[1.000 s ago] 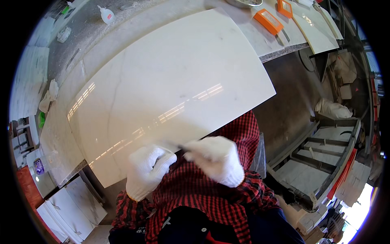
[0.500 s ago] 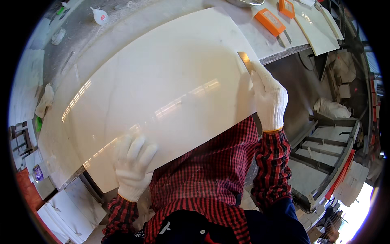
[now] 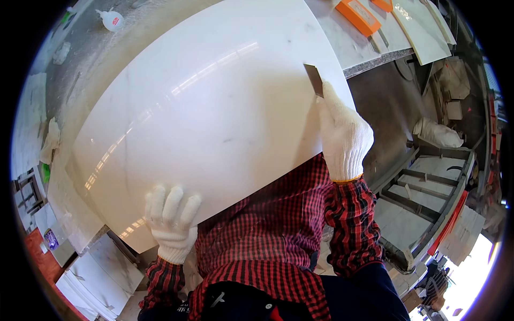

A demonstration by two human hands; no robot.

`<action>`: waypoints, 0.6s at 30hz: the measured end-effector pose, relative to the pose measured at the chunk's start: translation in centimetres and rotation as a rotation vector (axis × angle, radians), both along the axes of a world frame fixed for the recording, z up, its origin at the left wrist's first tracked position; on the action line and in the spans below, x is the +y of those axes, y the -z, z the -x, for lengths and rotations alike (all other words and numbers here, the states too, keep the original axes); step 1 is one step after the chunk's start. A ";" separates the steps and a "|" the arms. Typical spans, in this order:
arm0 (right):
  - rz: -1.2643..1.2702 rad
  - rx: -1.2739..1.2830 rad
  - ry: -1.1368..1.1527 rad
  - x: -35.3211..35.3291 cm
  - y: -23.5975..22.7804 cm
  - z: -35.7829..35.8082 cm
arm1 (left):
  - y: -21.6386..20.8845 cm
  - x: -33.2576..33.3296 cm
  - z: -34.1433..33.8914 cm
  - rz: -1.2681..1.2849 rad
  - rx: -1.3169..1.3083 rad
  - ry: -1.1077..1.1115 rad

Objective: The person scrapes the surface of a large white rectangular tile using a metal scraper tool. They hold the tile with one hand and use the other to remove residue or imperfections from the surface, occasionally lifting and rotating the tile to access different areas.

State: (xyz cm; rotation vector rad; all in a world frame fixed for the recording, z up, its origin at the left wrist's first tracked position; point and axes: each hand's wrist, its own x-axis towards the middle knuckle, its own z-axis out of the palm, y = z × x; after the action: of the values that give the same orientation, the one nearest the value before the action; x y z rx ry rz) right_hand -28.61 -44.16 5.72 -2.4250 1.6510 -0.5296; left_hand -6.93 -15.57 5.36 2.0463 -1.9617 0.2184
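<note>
A large glossy white marble-look slab [image 3: 214, 123] lies before me, its surface reflecting rows of light. My left hand [image 3: 172, 222], in a white knit glove, rests on the slab's near left part with fingers spread. At the slab's right edge, my gloved right hand [image 3: 345, 134] is closed on a thin, flat metal scraper blade [image 3: 314, 80]. The blade stands tilted over the slab; I cannot tell whether its edge touches the surface. The fingertips gripping it are partly hidden behind the glove's back.
Orange boxes [image 3: 357, 17] and a light strip of slab [image 3: 420, 32] lie on the bench at the far right. A white squeeze bottle [image 3: 111, 20] stands far left. To the right is a metal frame rack [image 3: 423, 198]; white slabs [image 3: 99, 278] lean at the lower left.
My right hand has shifted slightly left with the blade, which now appears darker and more steeply angled. My left hand stays spread on the slab. The whole view has shifted a little.
</note>
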 end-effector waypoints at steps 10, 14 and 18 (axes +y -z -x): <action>0.108 -0.064 -0.042 -1.0 0.4 0.1 | -0.7 0.0 0.5 -0.006 -0.016 -0.021; 0.095 -0.091 -0.087 -0.2 0.4 0.1 | -0.5 -0.1 0.2 0.015 0.005 -0.007; 0.037 -0.070 -0.026 -0.1 0.2 0.0 | -0.3 0.0 0.4 0.017 0.015 -0.011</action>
State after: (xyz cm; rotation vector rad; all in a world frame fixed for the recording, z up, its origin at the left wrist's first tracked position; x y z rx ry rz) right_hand -28.62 -44.22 5.54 -2.4209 1.5938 -0.6394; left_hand -7.30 -15.61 5.64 2.0432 -1.9333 0.2199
